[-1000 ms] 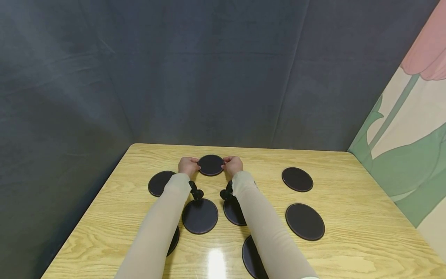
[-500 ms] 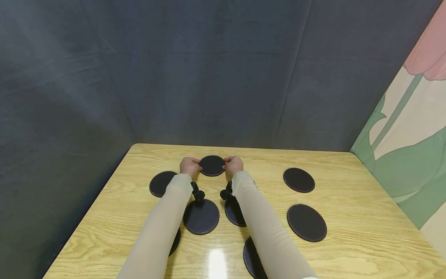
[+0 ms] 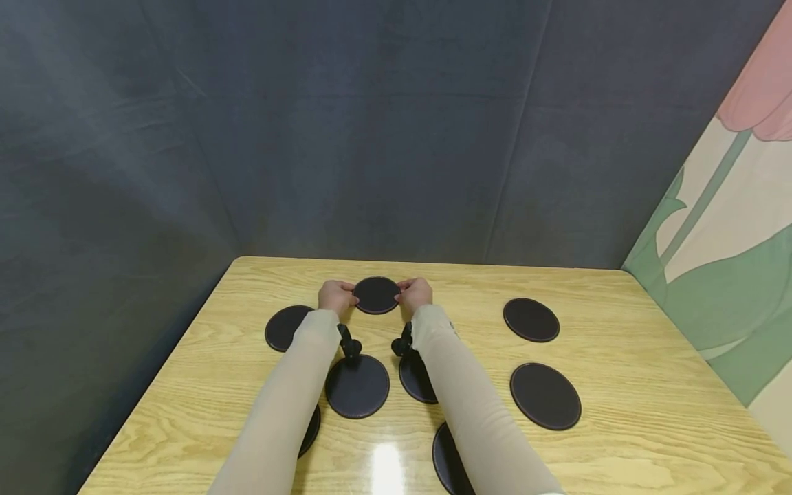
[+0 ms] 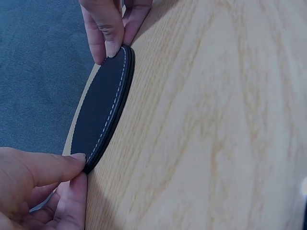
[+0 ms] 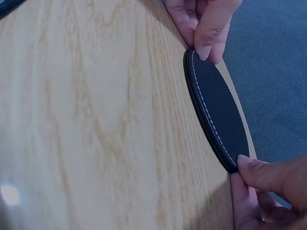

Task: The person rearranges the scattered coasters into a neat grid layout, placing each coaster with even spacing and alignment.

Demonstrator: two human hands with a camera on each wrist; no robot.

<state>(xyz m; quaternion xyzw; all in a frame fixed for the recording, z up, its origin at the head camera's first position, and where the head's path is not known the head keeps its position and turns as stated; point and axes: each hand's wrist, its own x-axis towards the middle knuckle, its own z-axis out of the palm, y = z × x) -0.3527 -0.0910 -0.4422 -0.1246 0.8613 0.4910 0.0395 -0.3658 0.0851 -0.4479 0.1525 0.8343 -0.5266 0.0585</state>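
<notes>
Near the far edge of the wooden table lies a round black coaster [image 3: 376,295] with pale stitching round its rim; in the wrist views its side shows more than one layer. Its left edge is held by my left hand [image 3: 336,296], thumb on top and fingers at the side. My right hand [image 3: 415,295] pinches the opposite edge in the same way. In the left wrist view, the left thumb [image 4: 62,167] presses the coaster's near end. The right thumb [image 5: 261,171] does likewise in the right wrist view. The coaster's underside is hidden.
Several more black coasters lie about the wooden table [image 3: 619,385], among them one at centre [image 3: 357,386] and one on the right [image 3: 545,396]. My sleeves partly cover others. A dark curtain [image 3: 371,137] hangs behind, and a flowered cloth [image 3: 730,289] at right.
</notes>
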